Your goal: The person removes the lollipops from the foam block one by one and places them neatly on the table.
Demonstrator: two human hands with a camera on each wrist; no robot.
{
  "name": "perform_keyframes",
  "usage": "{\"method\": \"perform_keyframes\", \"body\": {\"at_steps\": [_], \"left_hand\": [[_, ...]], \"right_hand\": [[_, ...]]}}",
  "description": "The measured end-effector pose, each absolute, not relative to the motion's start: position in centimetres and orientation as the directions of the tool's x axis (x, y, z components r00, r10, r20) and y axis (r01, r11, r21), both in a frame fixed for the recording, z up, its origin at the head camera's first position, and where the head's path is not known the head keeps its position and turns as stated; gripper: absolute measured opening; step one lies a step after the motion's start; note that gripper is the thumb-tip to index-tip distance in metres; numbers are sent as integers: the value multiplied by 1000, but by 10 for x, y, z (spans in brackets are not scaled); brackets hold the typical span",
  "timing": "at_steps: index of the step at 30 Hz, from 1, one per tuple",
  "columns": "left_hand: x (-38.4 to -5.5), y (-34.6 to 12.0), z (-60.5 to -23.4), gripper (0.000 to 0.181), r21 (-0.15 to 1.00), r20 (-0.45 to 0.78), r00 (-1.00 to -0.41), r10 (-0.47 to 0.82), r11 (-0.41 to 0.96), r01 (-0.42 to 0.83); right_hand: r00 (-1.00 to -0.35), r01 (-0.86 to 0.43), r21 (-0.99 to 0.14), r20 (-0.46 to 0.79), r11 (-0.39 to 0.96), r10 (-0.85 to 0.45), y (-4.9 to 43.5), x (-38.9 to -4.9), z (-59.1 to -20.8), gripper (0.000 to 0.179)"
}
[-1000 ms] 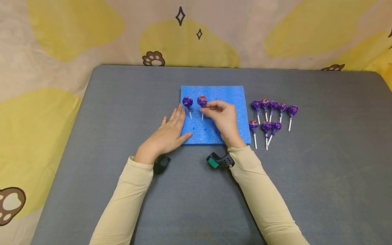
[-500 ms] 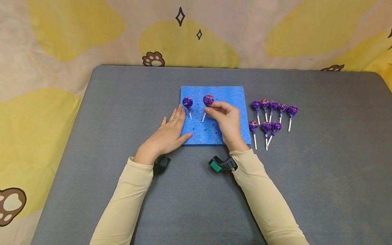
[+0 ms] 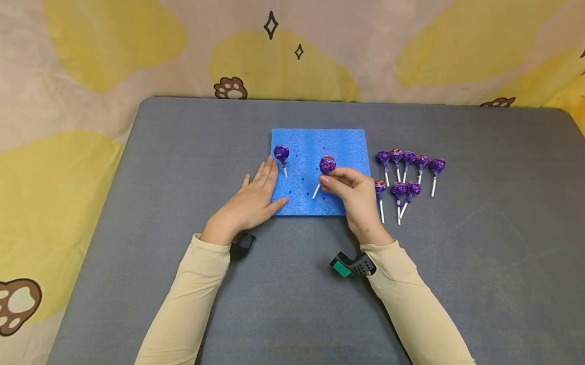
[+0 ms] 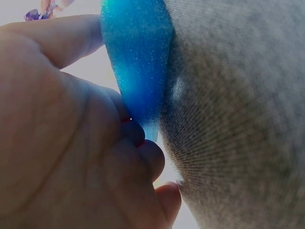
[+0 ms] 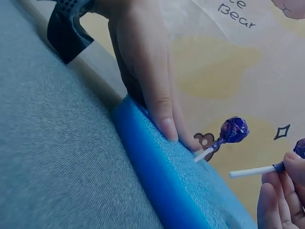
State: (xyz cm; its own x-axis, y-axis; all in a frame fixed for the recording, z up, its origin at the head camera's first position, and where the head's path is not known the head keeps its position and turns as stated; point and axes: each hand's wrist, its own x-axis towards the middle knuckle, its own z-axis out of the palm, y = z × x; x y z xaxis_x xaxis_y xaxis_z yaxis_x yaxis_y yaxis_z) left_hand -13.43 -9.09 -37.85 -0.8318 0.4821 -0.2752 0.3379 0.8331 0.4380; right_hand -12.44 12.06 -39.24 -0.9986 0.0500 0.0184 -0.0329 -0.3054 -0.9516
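A blue foam board (image 3: 301, 197) with small holes lies on the table. My left hand (image 3: 251, 202) rests along its left edge with fingers straight; the left wrist view shows the foam (image 4: 140, 62) against those fingers. Near the board's left side one purple lollipop (image 3: 281, 153) stands with its stick in the foam. My right hand (image 3: 357, 200) pinches a second lollipop (image 3: 327, 164) just below its purple and red head, over the board's right half. In the right wrist view this lollipop's white stick (image 5: 252, 172) hangs free of the foam, tilted.
To the right of the board several wrapped lollipops (image 3: 408, 158) lie on the grey table (image 3: 284, 316) in two rows, sticks toward me. A patterned cloth (image 3: 304, 77) hangs behind the table. Dark straps (image 3: 355, 264) sit at both wrists.
My right hand has moved right and toward me, carrying its lollipop away from the standing one. The left hand and the board stay in place.
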Motion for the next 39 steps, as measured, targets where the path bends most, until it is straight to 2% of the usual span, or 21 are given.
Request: {"method": "perform_keyframes", "body": {"at_steps": [18,28,35,39], "left_hand": [[-135,-88,-380,77,445,-270,-827,494,825,348],[-133,-90,-378,79,450,-278,-824,494,825,343],[-134,-91,-378,78,456,-280,-823,494,823,339],[-135,-91,-378,78,453,-281,-823,494,824,340]], "right_hand": [[-997,-52,-937,29,-345,74,161,-87,-397,34],[-978,-115,-893,27,-435,205,197,-69,-398,31],[-946,-160,-858,-8,-488,324,229,-74,-390,21],[-931,-142,-859,-53,-492,362,251,-77,-388,17]]}}
